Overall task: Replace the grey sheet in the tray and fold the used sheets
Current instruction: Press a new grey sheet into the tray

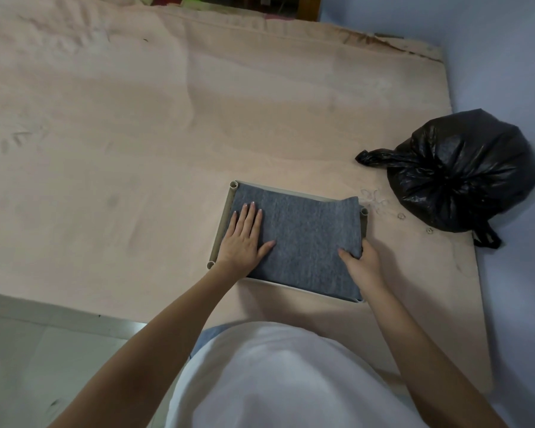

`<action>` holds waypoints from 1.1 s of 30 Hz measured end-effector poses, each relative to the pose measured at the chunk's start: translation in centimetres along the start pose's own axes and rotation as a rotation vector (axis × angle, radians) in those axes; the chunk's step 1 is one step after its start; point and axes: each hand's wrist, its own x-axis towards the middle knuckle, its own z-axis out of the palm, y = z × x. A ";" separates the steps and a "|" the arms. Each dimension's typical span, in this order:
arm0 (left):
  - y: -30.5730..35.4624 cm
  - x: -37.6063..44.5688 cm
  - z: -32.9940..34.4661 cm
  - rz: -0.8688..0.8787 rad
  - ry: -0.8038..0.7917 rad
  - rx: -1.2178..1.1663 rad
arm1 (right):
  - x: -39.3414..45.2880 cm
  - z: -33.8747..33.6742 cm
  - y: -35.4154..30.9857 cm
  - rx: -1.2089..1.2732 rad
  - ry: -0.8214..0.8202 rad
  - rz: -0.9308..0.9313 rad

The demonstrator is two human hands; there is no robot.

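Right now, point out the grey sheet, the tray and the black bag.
grey sheet [303, 239]: head view, middle of the cloth between the hands.
tray [226, 211]: head view, its left rim tube.
black bag [464, 171]: head view, middle of the tied bundle.

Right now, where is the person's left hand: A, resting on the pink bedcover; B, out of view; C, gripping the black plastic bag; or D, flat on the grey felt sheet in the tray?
D: the left hand lies with straight fingers on the grey felt sheet.
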 end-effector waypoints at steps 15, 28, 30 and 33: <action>1.1 2.6 -1.2 0.109 0.149 -0.007 | 0.4 0.1 -0.4 -0.017 -0.007 0.047; 0.8 2.8 -0.7 -0.253 0.196 -0.276 | 0.3 0.2 -0.4 0.004 0.020 0.086; 0.6 2.8 -0.8 -0.246 0.187 -0.308 | 0.3 0.2 -0.5 0.002 0.027 0.095; 0.0 2.4 -1.5 -0.154 0.135 -0.295 | 0.3 0.3 -0.6 0.005 0.037 0.115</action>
